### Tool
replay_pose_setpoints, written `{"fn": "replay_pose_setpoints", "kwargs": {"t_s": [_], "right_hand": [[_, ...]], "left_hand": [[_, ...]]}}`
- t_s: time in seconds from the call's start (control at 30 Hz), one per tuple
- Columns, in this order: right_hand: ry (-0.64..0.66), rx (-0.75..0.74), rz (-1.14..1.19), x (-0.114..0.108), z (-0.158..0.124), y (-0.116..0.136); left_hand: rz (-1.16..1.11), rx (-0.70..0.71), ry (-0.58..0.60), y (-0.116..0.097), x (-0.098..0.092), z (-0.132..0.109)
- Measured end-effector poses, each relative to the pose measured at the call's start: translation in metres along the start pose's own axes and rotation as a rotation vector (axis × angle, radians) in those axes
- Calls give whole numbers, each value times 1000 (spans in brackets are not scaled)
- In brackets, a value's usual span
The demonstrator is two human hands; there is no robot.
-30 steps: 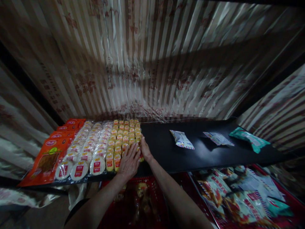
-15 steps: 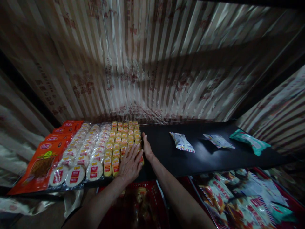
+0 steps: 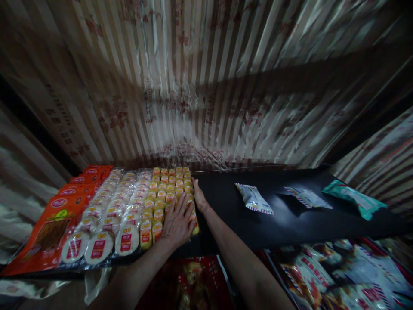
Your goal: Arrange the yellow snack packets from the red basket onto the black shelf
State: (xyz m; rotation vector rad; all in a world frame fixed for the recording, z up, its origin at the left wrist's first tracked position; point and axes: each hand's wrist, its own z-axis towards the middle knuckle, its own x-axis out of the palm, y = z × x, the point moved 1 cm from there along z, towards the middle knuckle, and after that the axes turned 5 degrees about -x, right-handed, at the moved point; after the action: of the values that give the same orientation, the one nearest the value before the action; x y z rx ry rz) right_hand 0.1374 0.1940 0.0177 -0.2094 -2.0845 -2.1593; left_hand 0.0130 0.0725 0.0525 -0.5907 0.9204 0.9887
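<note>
Rows of small yellow wrapped cakes with red-and-yellow labels stand on a black shelf. My left hand lies over the front of these rows, fingers stretched out and palm down, hiding some of the cakes. Along the right side of the rows, my right hand is set edge-on with its fingers pointing to the back, touching or very near the outermost cakes. Left of the yellow cakes are rows of round white wrapped cakes with red labels.
Orange snack packets overlap at the far left. On the right of the shelf lie a blue-white packet, another pale packet and a teal packet. Below are a red basket and a crate with bagged snacks. Striped cloth hangs behind.
The view has shifted slightly closer, so the shelf's things spread outward. Both hands stay at the yellow cakes in nearly the same pose.
</note>
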Motion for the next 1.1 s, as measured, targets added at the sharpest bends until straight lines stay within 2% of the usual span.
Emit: {"fn": "replay_pose_setpoints", "kwargs": {"t_s": [0.17, 0.27, 0.4, 0.67, 0.9, 1.1], "right_hand": [[52, -29, -35, 0, -3, 0], [-7, -25, -76, -3, -1, 0], [-100, -26, -107, -9, 15, 1], [-82, 38, -83, -8, 49, -1], [-86, 91, -87, -3, 46, -5], [-121, 56, -35, -3, 38, 4]], "left_hand": [[-9, -6, -5, 0, 1, 0], [-14, 0, -20, 0, 1, 1], [-23, 8, -31, 0, -1, 1], [-18, 18, -28, 3, -1, 2], [-20, 23, -31, 3, 0, 2], [-12, 24, -19, 2, -4, 2]]}}
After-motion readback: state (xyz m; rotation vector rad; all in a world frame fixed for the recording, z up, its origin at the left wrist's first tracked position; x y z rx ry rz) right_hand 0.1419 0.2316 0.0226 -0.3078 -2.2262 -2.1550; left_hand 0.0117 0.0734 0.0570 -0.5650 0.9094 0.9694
